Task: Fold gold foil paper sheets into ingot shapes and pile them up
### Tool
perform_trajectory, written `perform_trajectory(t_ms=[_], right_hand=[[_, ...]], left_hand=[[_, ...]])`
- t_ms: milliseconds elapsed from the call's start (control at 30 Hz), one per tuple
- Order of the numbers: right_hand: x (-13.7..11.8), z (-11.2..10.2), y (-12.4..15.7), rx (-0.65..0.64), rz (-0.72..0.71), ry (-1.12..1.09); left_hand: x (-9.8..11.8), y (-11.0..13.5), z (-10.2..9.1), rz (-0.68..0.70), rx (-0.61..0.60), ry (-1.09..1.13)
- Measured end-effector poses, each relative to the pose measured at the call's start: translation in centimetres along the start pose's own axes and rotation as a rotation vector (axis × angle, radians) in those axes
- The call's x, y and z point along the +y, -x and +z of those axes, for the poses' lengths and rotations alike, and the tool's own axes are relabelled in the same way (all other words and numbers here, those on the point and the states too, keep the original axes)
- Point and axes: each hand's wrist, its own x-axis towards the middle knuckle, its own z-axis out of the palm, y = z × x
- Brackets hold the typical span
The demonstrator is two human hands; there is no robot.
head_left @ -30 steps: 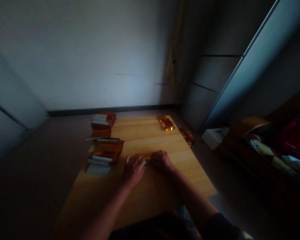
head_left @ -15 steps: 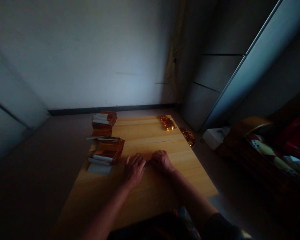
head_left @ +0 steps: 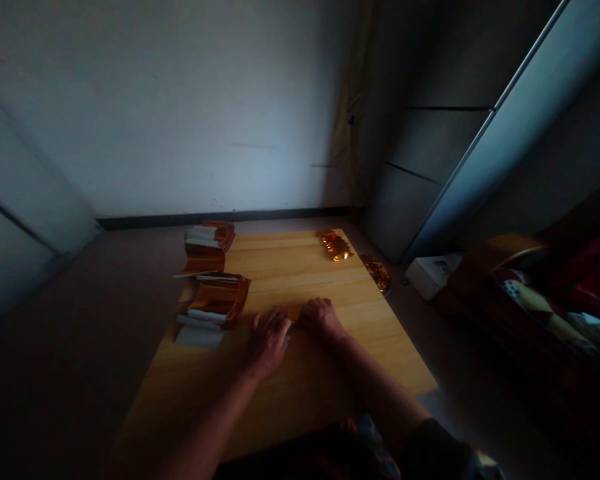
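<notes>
My left hand (head_left: 269, 341) rests low over the wooden table (head_left: 300, 393), its fingers bent and pressed together. Close by on the right, my right hand (head_left: 323, 320) is curled with the knuckles up. A small folded piece of foil paper (head_left: 293, 323) shows dimly in the gap between them, pinched from both sides; most of it is covered by fingers. Left of my left hand lies a stack of orange-gold foil sheets (head_left: 220, 293) with pale backing. Behind it is a second stack of foil sheets (head_left: 205, 259).
Shiny folded gold foil pieces (head_left: 336, 245) sit at the table's far right corner. More gold foil (head_left: 377, 273) lies lower, beyond the right edge. A white box (head_left: 427, 277) and a wooden chair (head_left: 510, 247) stand to the right. A wall (head_left: 205, 133) rises behind.
My left fingers have shifted slightly over the paper and the thumb side shows more. My right hand has moved a little left and away from me. The stacks stay put.
</notes>
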Motion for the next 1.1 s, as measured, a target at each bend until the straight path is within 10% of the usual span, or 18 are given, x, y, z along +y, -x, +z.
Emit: perform_trajectory(t_ms=[1100], right_hand=[[0.6,1.3,-0.3,0.057,0.066,-0.208]], left_hand=[[0.0,0.0,-0.2,0.014,-0.029,-0.081]])
